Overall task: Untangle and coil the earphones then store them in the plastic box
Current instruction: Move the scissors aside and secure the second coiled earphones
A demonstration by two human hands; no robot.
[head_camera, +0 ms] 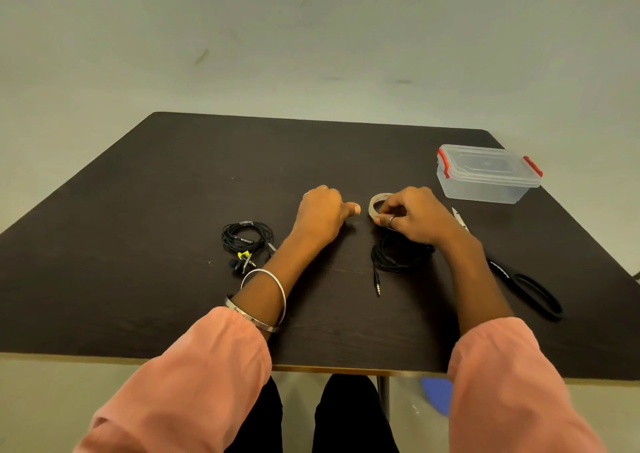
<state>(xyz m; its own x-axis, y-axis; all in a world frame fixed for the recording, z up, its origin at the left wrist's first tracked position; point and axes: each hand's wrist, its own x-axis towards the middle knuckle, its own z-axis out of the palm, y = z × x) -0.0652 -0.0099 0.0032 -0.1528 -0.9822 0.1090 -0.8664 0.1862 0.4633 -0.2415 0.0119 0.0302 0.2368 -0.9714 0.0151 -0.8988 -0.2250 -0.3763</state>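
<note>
Head view: the right hand [412, 215] pinches a tape roll [375, 206] just beyond a coiled black earphone bundle [398, 255] whose plug [378, 286] points toward the near counter [138, 210] edge. The left hand [322, 215] rests curled, holding nothing. A second coiled earphone set [246, 241] lies left; the lidded plastic box [488, 173] stands far right.

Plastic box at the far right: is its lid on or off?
On. The clear lid sits flat on the plastic box, with the red clips at both ends. Whether they are latched, cannot tell.
</note>
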